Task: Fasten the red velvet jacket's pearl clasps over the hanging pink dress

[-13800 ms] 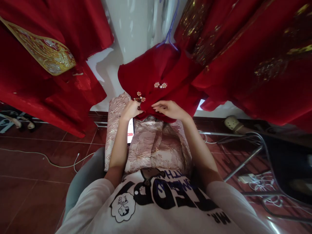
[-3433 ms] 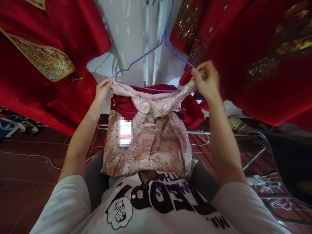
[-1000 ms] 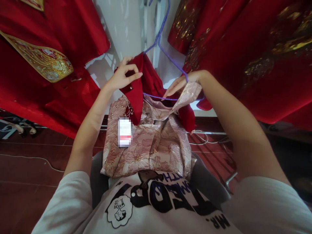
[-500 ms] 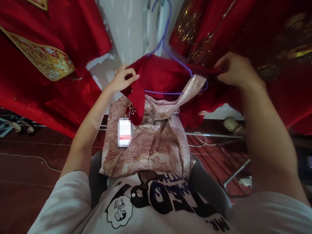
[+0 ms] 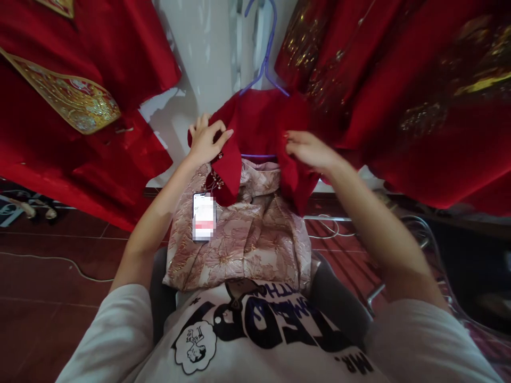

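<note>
A red garment [image 5: 259,114] with beaded trim hangs over a purple wire hanger [image 5: 266,56], its two front edges falling on either side. My left hand [image 5: 207,139] grips the left front edge, thumb and fingers closed on the cloth. On the other side, my right hand [image 5: 309,149] pinches the right front edge, which covers that end of the hanger. Below lies a pink-and-gold brocade garment [image 5: 239,239] across my lap, its collar band partly under the red cloth. A phone [image 5: 204,218] with a lit screen rests on the brocade.
Red garments with gold embroidery [image 5: 88,106] hang at the left, and more sequined red garments [image 5: 399,96] hang at the right. A white cable [image 5: 59,259] runs over the red tiled floor [image 5: 51,303]. Metal rack bars [image 5: 331,218] stand low behind my lap.
My right hand has come in leftward with the red garment's right edge, covering the hanger's right end and the pale brocade strap. My left hand has shifted slightly right and down.
</note>
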A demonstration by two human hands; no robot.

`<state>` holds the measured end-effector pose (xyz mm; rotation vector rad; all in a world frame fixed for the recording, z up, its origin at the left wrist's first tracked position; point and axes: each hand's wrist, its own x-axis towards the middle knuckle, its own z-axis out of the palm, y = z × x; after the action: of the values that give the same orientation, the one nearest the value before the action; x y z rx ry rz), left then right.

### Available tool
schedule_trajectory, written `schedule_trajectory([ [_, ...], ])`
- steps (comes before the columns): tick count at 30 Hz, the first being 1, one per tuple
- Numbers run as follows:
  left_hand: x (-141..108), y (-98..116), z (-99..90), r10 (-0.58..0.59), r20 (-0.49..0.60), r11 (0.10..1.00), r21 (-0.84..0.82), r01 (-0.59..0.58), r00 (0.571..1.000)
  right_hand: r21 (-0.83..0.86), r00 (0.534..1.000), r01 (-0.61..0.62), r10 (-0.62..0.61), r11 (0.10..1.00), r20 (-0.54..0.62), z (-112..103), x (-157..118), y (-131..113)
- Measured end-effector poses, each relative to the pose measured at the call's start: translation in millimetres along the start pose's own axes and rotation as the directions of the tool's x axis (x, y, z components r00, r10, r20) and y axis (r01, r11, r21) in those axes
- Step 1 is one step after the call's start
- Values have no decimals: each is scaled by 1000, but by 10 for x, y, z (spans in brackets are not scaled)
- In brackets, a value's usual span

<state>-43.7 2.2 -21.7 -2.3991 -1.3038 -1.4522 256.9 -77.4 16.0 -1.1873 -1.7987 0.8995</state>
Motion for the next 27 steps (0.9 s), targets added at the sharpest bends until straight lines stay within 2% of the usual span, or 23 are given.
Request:
schedule_trajectory([
  [3, -12, 14, -14, -24, -10, 1000, 8, 24, 1000, 65, 984, 163, -167, 984, 55, 484, 112, 10],
  [5, -6, 56, -58, -31, -15, 1000, -1, 31, 999, 41, 981, 183, -186, 982, 55, 624, 118, 19],
  [7, -30, 146, -100, -29, -10, 1000, 2, 29, 1000, -16, 988, 153, -153, 988, -10, 641, 88, 60],
  [9, -112, 282, -116, -25, 7, 999, 32, 25, 1000, -82, 980, 144, -154, 986, -126, 603, 54, 148],
  [12, -328, 514, -73, -40, -13, 996, 81, 41, 999, -193, 929, 202, -250, 960, -273, 542, 57, 343],
  [15, -522, 677, 53, -118, -70, 992, 44, 121, 991, -288, 875, 253, -346, 923, -339, 504, 128, 509],
  [19, -522, 721, 312, -135, -62, 989, -77, 130, 989, -323, 839, 359, -454, 876, -300, 505, 189, 494],
  [23, -362, 677, 540, -53, 5, 981, -187, 52, 999, -218, 869, 407, -450, 887, -208, 579, 133, 275],
  [27, -314, 616, 606, -9, 27, 949, -316, 17, 1000, -97, 905, 385, -396, 918, -156, 646, 74, 149],
])
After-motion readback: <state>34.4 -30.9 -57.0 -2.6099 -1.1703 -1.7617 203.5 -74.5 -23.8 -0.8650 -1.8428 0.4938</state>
